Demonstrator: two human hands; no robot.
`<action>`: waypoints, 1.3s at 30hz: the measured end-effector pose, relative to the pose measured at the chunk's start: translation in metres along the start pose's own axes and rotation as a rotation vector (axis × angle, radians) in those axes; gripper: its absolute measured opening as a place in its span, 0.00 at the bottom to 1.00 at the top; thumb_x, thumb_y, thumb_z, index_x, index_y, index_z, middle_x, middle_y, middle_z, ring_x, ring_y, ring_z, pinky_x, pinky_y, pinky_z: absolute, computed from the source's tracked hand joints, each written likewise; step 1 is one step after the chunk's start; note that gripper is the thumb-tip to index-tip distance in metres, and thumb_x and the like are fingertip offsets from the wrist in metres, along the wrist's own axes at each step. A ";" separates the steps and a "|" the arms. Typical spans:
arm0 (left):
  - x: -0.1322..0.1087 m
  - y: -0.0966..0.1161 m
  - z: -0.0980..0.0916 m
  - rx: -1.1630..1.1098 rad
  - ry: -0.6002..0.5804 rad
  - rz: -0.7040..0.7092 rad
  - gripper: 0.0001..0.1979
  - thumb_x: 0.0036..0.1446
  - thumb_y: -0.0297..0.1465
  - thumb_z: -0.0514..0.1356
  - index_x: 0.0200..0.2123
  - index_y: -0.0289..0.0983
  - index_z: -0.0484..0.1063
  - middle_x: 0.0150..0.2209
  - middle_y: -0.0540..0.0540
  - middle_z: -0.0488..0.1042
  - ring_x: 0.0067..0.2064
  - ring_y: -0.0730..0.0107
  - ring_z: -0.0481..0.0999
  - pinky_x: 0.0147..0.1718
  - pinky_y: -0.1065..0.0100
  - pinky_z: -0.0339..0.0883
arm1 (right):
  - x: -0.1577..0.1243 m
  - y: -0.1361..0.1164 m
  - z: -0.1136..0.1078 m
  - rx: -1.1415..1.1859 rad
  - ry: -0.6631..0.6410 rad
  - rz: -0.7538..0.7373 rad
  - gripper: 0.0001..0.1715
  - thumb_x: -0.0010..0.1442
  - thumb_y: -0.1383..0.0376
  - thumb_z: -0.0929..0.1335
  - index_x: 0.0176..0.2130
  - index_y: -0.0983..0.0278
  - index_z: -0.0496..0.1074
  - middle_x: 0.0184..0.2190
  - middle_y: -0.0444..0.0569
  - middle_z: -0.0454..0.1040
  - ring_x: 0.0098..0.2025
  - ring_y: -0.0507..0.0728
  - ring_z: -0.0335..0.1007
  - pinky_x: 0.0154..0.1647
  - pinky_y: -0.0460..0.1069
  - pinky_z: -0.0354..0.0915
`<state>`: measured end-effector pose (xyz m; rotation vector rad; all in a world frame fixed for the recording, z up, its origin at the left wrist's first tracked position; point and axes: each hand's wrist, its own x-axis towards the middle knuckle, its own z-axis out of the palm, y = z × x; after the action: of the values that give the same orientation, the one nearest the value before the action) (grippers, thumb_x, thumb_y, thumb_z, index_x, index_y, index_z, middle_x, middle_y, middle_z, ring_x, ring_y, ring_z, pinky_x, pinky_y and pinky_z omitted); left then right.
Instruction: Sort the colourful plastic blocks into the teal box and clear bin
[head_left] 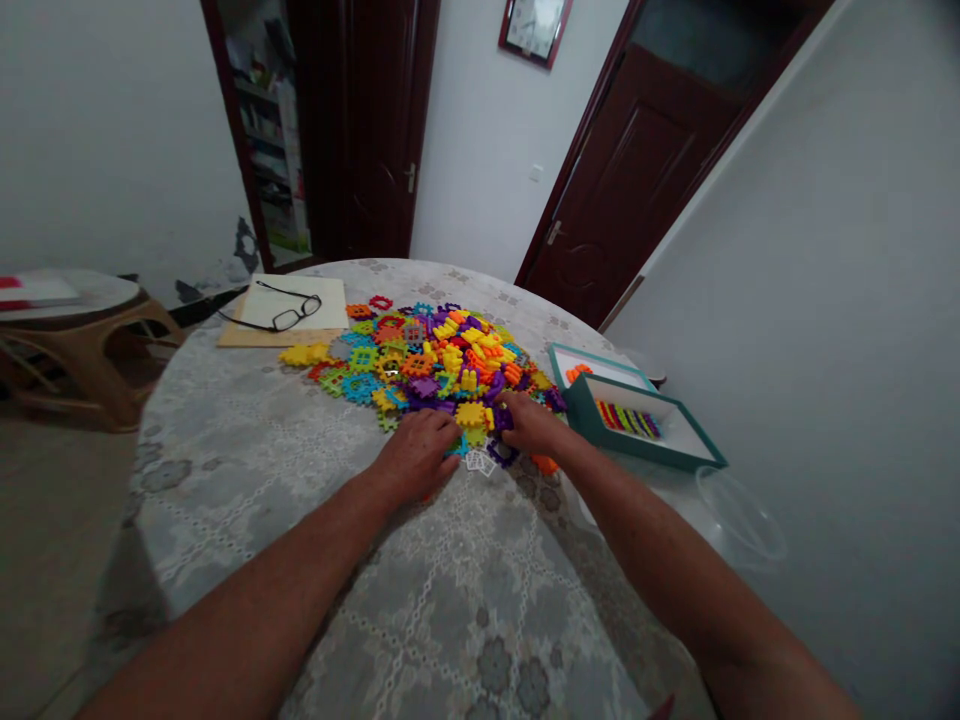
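Plastic pile (364, 360) on table (240, 420): work near edge lightly, top layer first, to avoid dragging heap down. Left hand (420, 450): half curled over near edge, can't tell if grasping. Right hand (529, 424): bent in over purple pieces (499, 460), likewise can't tell if gripping. Yellow piece (471, 413) between hands, white bits (480, 462) just nearer. Green box (645, 446) to right, glasses (287, 320) on board (334, 300) at far left.

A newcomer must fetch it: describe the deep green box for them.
On the cloth-covered table, find the heap of plastic pieces. To its right sits the green box; a multicoloured row inside sets it apart from the green-rimmed tray behind, which holds orange pieces.
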<state>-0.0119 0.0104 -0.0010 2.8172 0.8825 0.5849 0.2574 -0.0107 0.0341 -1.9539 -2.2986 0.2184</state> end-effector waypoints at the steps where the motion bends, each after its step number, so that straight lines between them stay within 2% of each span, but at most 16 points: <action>1: 0.000 0.000 0.000 0.004 0.002 0.002 0.13 0.64 0.34 0.66 0.50 0.38 0.76 0.54 0.38 0.76 0.57 0.50 0.73 0.56 0.52 0.67 | 0.001 -0.002 0.000 -0.020 -0.016 0.004 0.38 0.57 0.69 0.72 0.65 0.65 0.67 0.57 0.59 0.75 0.57 0.64 0.73 0.55 0.53 0.66; 5: 0.000 -0.001 0.001 0.013 0.005 0.001 0.13 0.65 0.34 0.65 0.51 0.39 0.75 0.54 0.38 0.76 0.57 0.50 0.73 0.56 0.52 0.66 | 0.001 -0.012 0.001 -0.115 -0.028 0.054 0.35 0.61 0.64 0.71 0.65 0.65 0.67 0.56 0.62 0.74 0.57 0.67 0.73 0.56 0.55 0.67; 11: 0.000 0.000 0.001 0.003 0.004 -0.002 0.13 0.64 0.34 0.66 0.50 0.39 0.75 0.54 0.38 0.76 0.57 0.50 0.73 0.56 0.52 0.67 | 0.001 -0.023 0.007 -0.179 -0.004 0.111 0.34 0.64 0.59 0.69 0.66 0.63 0.65 0.60 0.62 0.71 0.59 0.68 0.73 0.57 0.57 0.69; 18: 0.000 -0.003 0.003 0.000 0.009 0.008 0.13 0.64 0.34 0.65 0.51 0.39 0.76 0.54 0.38 0.76 0.58 0.50 0.73 0.56 0.52 0.66 | 0.008 -0.022 0.004 -0.186 -0.010 0.111 0.33 0.64 0.61 0.69 0.66 0.63 0.65 0.60 0.62 0.74 0.60 0.67 0.74 0.57 0.55 0.69; 23: 0.000 -0.002 0.003 -0.008 0.011 0.003 0.13 0.63 0.34 0.66 0.51 0.39 0.76 0.54 0.38 0.76 0.57 0.49 0.73 0.56 0.51 0.66 | 0.012 -0.024 0.005 -0.199 0.004 0.124 0.34 0.64 0.62 0.68 0.68 0.61 0.64 0.56 0.61 0.77 0.55 0.67 0.77 0.53 0.55 0.70; 29: 0.000 -0.002 0.002 -0.001 -0.002 0.002 0.14 0.64 0.34 0.66 0.51 0.39 0.76 0.55 0.38 0.76 0.57 0.49 0.73 0.56 0.51 0.66 | 0.014 -0.012 0.002 -0.169 0.010 0.068 0.31 0.62 0.60 0.70 0.62 0.64 0.69 0.54 0.61 0.79 0.53 0.66 0.78 0.51 0.54 0.70; 33: 0.000 -0.001 0.001 0.004 -0.006 -0.002 0.14 0.64 0.34 0.65 0.51 0.39 0.76 0.55 0.38 0.76 0.57 0.49 0.73 0.56 0.51 0.66 | 0.016 0.001 -0.001 -0.065 0.014 0.038 0.33 0.60 0.62 0.71 0.63 0.64 0.70 0.55 0.57 0.80 0.52 0.64 0.78 0.51 0.52 0.70; 39: 0.000 0.000 0.000 0.004 -0.006 -0.007 0.13 0.63 0.34 0.66 0.50 0.39 0.75 0.55 0.39 0.76 0.57 0.50 0.73 0.56 0.52 0.66 | 0.015 0.006 0.000 -0.046 -0.006 -0.019 0.37 0.59 0.66 0.72 0.66 0.63 0.71 0.59 0.57 0.78 0.58 0.64 0.75 0.59 0.53 0.67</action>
<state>-0.0120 0.0104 -0.0008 2.8170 0.8936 0.5743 0.2607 0.0047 0.0327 -1.9539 -2.3457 0.1712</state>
